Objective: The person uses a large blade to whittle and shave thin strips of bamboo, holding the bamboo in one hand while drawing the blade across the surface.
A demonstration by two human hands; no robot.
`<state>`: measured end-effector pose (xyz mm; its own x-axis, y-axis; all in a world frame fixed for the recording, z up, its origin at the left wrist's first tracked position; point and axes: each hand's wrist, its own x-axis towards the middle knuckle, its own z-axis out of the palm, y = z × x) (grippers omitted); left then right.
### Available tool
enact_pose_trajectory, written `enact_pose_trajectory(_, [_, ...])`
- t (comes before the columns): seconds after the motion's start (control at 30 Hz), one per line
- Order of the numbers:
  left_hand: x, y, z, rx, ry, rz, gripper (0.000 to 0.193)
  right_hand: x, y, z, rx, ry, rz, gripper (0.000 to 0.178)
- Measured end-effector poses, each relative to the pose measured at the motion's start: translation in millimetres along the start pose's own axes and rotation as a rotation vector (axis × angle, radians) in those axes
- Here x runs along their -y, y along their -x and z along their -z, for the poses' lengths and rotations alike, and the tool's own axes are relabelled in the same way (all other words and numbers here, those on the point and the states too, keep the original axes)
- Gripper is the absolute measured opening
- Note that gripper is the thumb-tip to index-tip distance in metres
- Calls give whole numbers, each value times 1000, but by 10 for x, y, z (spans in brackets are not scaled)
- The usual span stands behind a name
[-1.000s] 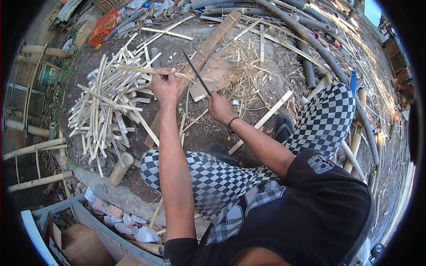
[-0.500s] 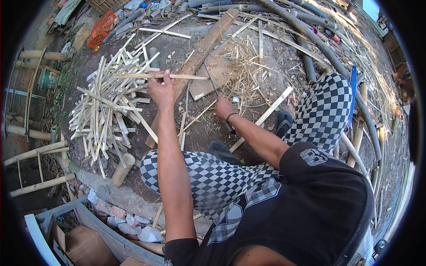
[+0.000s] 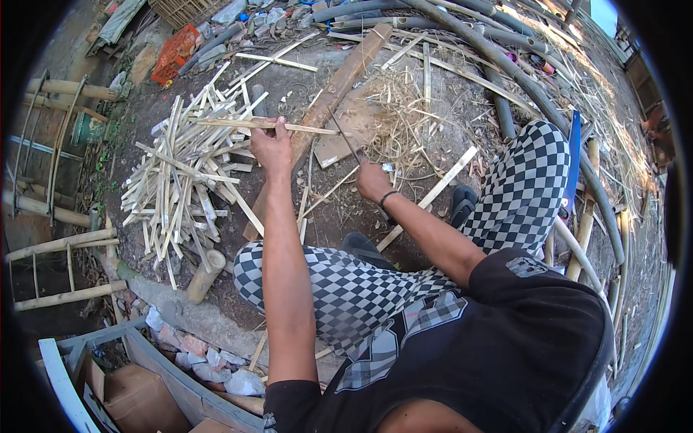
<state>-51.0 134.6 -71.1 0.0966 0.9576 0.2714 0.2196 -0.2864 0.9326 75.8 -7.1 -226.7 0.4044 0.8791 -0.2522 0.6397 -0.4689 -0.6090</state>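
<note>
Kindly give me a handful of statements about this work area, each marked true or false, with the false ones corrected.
1. The left hand holds a pale strip. True.
2. The right hand holds a hammer. False: it holds a long-bladed knife.
3. Most of the strip heap lies left of the brown plank. True.
4. The plastic crate is green. False: it is orange.
5. The trousers have a checkered pattern. True.

Gap between hands (image 3: 272, 153) — strip pile (image 3: 177, 177) crowds left.
</note>
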Motion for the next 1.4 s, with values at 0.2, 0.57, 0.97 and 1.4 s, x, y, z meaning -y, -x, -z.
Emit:
enact_pose_trajectory(0.2, [-87,-85,-101,-53,29,-5,19,-625,-9,-129,-49,-19,-168,36])
enact_pose_trajectory(0.57, [-1238,-368,246,-195,590,-21,21,127,170,2122,-525,-360,88,38])
enact_pose_trajectory(0.97, [-1512,-230,236,106,630,74,31,688,746,3270,41,-713,281,51])
enact_pose_trajectory(1.4, [-1752,-84,-579,162,628,117,35,738,726,2729,265,-878,180,56])
